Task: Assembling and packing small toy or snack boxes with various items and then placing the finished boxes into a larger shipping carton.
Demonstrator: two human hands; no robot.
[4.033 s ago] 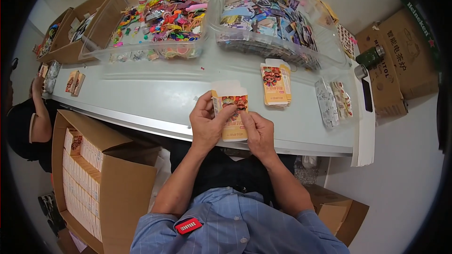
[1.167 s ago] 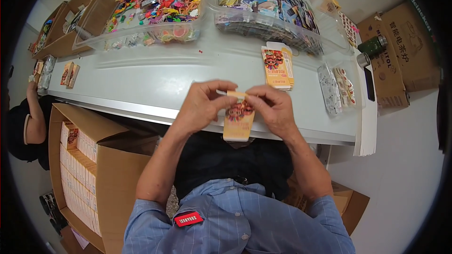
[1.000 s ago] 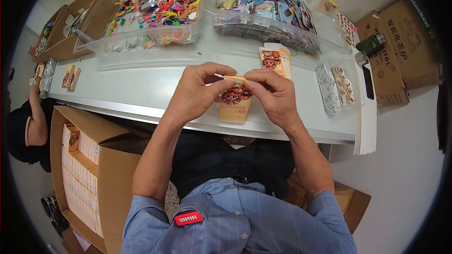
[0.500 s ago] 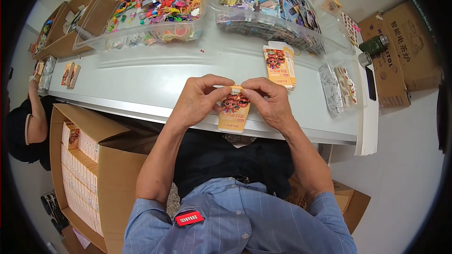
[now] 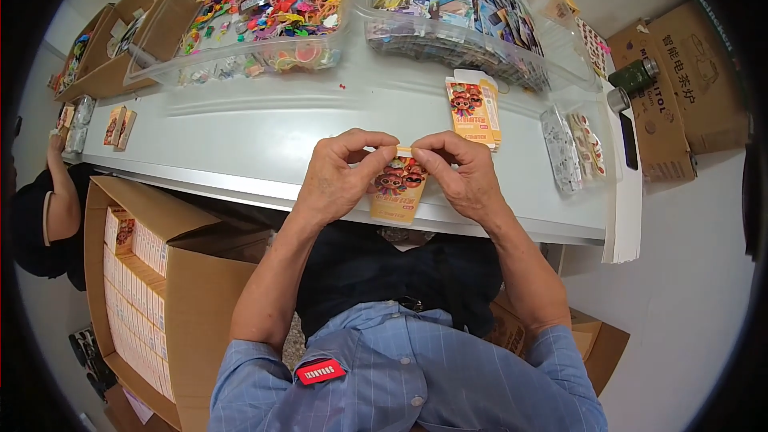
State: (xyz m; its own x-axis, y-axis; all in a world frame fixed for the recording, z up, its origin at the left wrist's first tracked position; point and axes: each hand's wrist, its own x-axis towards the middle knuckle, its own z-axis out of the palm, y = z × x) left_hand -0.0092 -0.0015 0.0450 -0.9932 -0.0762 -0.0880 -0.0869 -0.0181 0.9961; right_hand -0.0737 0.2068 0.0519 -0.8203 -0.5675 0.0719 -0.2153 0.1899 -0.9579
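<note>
Two-handed pinch: left hand and right hand clamp the carton at its top edge, toward seven-to-eight o'clock from the stacked cartons. White end flap, earlier raised, now hidden; end probably folded closed.

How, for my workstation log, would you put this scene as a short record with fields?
Left hand: pinches the yellow carton near its upper left corner
Right hand: pinches it near its upper right corner
Carton face: colourful printed picture, toward the camera
Right of hands: carton stack on the white table
Back left: clear trinket bin, with small colourful pieces
Back right: clear card bin, heaped with cards
Lower left: cardboard box holding packed rows
</note>
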